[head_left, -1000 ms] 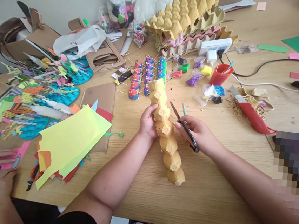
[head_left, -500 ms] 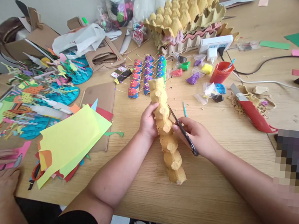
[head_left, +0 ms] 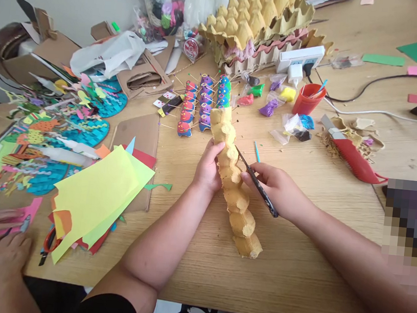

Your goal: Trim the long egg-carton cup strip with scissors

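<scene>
A long yellow strip of egg carton [head_left: 240,201], a single row of cups, is held slanting over the table. My left hand [head_left: 210,166] grips it from the left side near its upper half, thumb on top and the other fingers hidden behind it. In my right hand [head_left: 270,184] is a pair of dark-handled scissors [head_left: 260,188], closed round by the fingers. Its blades point up and left, lying against the strip's right edge by the middle cups. Just beyond the strip stand three painted egg-carton caterpillars [head_left: 205,102] with pins stuck in them.
Stacked egg trays [head_left: 239,24] and a white power strip [head_left: 301,58] sit at the back. A red cup [head_left: 309,100] and a red-handled saw [head_left: 356,158] lie right. Yellow paper [head_left: 102,185] is at left, near another person's hands [head_left: 3,245].
Very little differs. The strip and both hands have shifted only slightly, and the scissors stay at the strip's right edge. The view has moved a touch.
</scene>
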Demonstrator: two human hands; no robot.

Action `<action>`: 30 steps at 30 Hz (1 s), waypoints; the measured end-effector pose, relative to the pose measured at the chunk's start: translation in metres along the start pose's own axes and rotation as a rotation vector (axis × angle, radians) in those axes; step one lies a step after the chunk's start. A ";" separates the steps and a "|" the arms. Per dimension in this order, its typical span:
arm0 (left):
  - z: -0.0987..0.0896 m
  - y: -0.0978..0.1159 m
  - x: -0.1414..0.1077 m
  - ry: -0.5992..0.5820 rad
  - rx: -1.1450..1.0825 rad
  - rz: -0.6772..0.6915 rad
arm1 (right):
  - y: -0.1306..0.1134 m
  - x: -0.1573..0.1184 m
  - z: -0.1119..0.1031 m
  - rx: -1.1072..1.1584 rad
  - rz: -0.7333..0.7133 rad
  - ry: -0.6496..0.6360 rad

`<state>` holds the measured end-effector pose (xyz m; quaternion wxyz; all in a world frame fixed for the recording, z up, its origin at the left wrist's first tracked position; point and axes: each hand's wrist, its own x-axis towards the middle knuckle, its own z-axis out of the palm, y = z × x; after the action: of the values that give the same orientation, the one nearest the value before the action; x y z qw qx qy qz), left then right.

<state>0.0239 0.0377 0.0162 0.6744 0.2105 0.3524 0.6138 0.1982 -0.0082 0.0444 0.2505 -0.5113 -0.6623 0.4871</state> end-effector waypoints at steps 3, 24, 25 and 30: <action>0.002 0.001 -0.001 0.016 0.008 0.010 | -0.002 0.001 -0.002 0.013 -0.005 0.002; 0.000 0.007 -0.002 0.090 -0.089 -0.122 | 0.003 0.003 0.000 0.251 0.051 -0.066; 0.001 0.007 -0.002 0.093 -0.087 -0.128 | 0.003 0.003 0.001 0.221 0.042 -0.057; 0.002 0.008 -0.002 0.105 -0.023 -0.146 | 0.002 0.001 0.002 0.093 0.006 -0.042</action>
<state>0.0200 0.0376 0.0238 0.7003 0.1439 0.3949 0.5770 0.1974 -0.0079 0.0413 0.2584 -0.4908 -0.6424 0.5288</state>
